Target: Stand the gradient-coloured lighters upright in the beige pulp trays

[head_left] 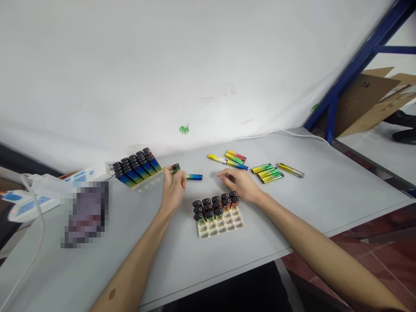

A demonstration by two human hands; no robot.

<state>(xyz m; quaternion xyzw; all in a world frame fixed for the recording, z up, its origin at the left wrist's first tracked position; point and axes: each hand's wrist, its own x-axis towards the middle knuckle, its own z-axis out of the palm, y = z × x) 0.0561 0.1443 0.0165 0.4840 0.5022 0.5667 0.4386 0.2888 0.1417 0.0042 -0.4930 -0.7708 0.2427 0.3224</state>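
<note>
My left hand (pixel 173 184) is closed around a lighter (pixel 176 167) whose black top pokes out above the fingers. A blue lighter (pixel 195 177) lies on the table just right of that hand. My right hand (pixel 238 181) rests behind the near tray, its fingers bent and whatever is under them hidden. The cream tray (pixel 221 230) stands in front of both hands, with upright black-topped lighters (pixel 217 205) in its back rows and bare slots at the front. Several colourful lighters (pixel 267 172) lie flat beyond my right hand.
A second tray (pixel 146 183) holding upright blue-yellow lighters (pixel 138 167) stands at the left by the wall. Power strips (pixel 87 173) with cables and a pixelated item (pixel 86 214) are further left. At the right are a blue frame (pixel 331 117) and cardboard boxes (pixel 367 104).
</note>
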